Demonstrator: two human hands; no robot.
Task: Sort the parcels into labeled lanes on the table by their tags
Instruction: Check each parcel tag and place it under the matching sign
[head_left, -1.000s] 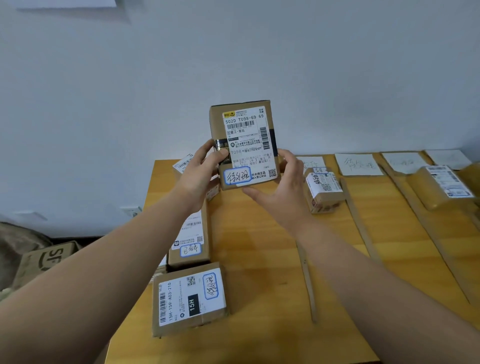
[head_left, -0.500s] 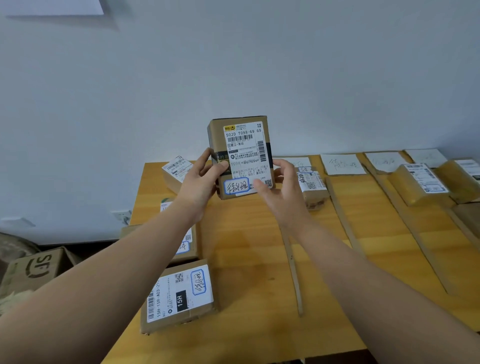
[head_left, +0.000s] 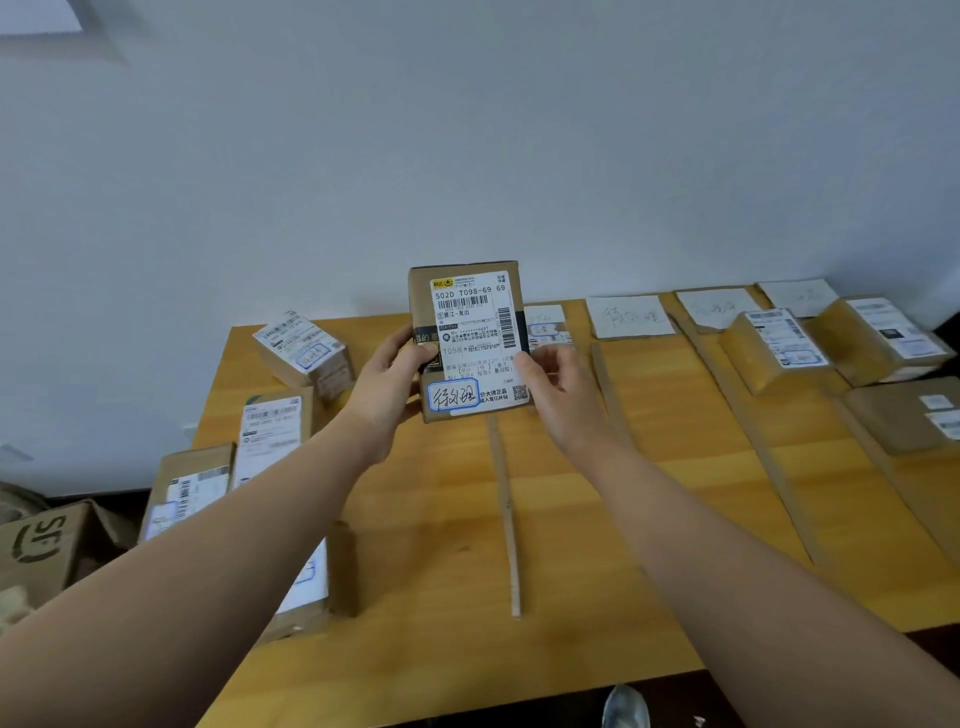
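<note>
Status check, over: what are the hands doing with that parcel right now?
Left hand and right hand grip the parcel by its sides, upright above the table, label toward the camera. Not in a lane. Nothing blocks it.

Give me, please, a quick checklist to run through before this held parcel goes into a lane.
1. Grip: left hand and right hand both hold the parcel by its sides: ok.
2. Tag faces the camera, uncovered: ok.
3. Tag matches the lane card: cannot tell, the card is blurred.
4. That lane has bare wood: ok.
5. Divider strip lies flat: ok.
</note>
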